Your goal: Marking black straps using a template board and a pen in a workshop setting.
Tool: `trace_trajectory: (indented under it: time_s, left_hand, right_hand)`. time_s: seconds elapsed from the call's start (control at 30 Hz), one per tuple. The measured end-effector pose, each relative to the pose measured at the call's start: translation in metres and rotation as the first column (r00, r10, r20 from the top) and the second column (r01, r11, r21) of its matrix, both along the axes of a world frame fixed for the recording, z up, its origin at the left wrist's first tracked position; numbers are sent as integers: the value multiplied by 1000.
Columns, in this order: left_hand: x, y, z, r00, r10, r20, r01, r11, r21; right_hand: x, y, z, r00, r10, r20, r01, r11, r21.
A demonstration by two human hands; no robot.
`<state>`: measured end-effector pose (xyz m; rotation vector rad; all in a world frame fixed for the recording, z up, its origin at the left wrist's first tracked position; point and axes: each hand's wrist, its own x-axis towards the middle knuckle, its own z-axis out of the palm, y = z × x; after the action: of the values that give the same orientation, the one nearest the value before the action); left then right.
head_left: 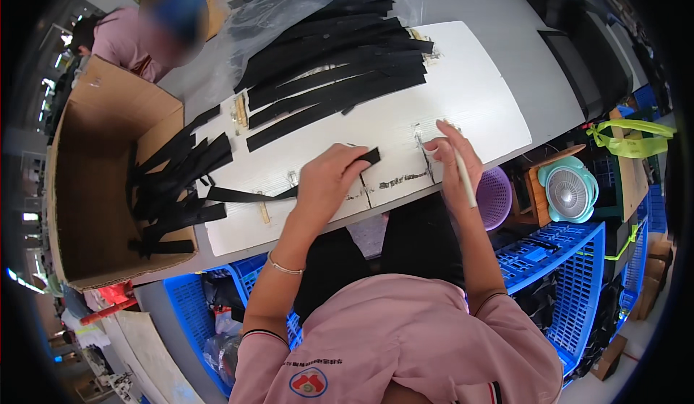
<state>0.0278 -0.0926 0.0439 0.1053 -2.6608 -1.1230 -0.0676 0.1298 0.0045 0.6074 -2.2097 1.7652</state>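
My left hand (327, 180) is closed on a black fabric strip (249, 196). One end of this strip pokes out past the fingertips, and its other end trails left toward the box. In my right hand (457, 162) is a slim white pen-like stick (464, 178), slanting down along the palm. The right thumb and fingers are bent above the white board (477, 93). Dark marks and lines run along the board's near edge between the two hands. Beyond them, a spread of black strips (340, 60) lies across the board.
A cardboard box (155, 86) with black strips hanging over its edge stands at the left. Clear plastic sheeting (246, 13) lies behind the strips. Blue crates (571, 288), a purple basket (494, 198) and a teal fan (570, 190) are lower right. Another person (123, 42) is far left.
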Motion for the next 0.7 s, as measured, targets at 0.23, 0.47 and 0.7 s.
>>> trace_trajectory:
  time_s: [0.23,0.47,0.7]
  left_hand:
    - [-23,53,-27,990,-76,-120,76,997,-2]
    - [23,23,-31,969,45,-244,-106,964,-242]
    - [80,13,-43,957,233,-171,-277,909,-312]
  right_hand:
    - [31,7,-17,892,137,-431,80,891,448]
    - [12,56,-28,898,158,-410,134,789,599]
    - [6,62,-32,881,79,-466,243,770,590]
